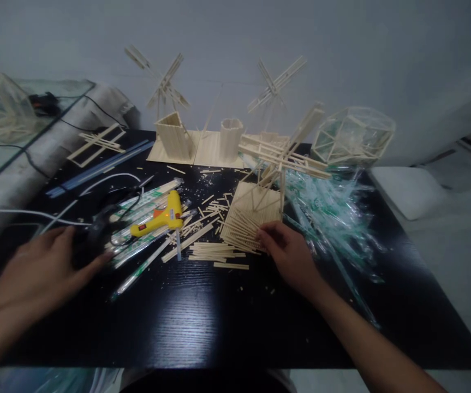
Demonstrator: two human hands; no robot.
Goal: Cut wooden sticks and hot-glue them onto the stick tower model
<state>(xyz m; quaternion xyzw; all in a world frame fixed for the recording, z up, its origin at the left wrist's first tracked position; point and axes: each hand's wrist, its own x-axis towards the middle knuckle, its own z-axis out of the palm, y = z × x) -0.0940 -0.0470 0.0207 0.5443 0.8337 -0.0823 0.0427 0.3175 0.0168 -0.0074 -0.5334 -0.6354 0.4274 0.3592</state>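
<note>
My right hand (290,256) is closed, thumb and fingertips together at the ends of thin wooden sticks (241,225). These fan out over a board of wooden sticks (255,199), and a windmill-like stick frame (280,158) stands at its far end. My left hand (57,262), a little blurred, hovers at the left with thumb and fingers apart and nothing visible in it. Near its fingertips lie a dark, smeared bundle (102,221) and wrapped chopstick packets (137,248). A yellow glue gun (161,215) rests on those packets.
Loose short sticks (213,251) and scraps lie mid-table. Torn plastic wrappers (325,207) spread at the right below a clear-sided stick frame (356,134). Wooden bases with a triangular tower (173,136) and a round tower (231,139) stand behind. A white cable (63,219) crosses the left.
</note>
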